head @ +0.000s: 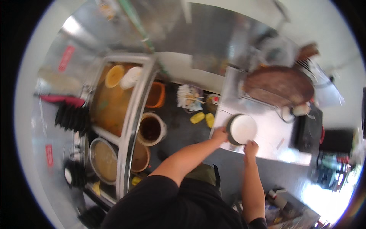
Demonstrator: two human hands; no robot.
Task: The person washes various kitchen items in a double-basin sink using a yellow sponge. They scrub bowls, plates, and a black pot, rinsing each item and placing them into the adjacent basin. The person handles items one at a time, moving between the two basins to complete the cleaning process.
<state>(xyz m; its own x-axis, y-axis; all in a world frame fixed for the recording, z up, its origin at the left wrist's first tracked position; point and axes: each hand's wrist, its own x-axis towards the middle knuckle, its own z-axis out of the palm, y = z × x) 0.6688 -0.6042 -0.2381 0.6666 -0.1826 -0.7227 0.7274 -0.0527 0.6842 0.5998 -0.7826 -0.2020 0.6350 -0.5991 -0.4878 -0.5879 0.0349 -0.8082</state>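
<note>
Over the near edge of a white worktop [266, 137], both hands hold a round dish [244, 129] with a pale face. A dark band shows along its left side; whether that is its outer wall or a second dish beneath is unclear. My left hand [220, 135] grips the dark left side. The fingers of my right hand [251, 148] pinch the lower right rim. A large brown round wooden board [281, 86] stands beyond, at the back of the worktop.
To the left, a metal sink [121, 139] contains cloudy brown water, a yellow bowl [114, 76] and white dishes [131, 78]. Below stand an orange bin [155, 95] and a white bucket [152, 128] with dark contents. Yellow objects [197, 117] lie on the floor. A black appliance [308, 128] sits right.
</note>
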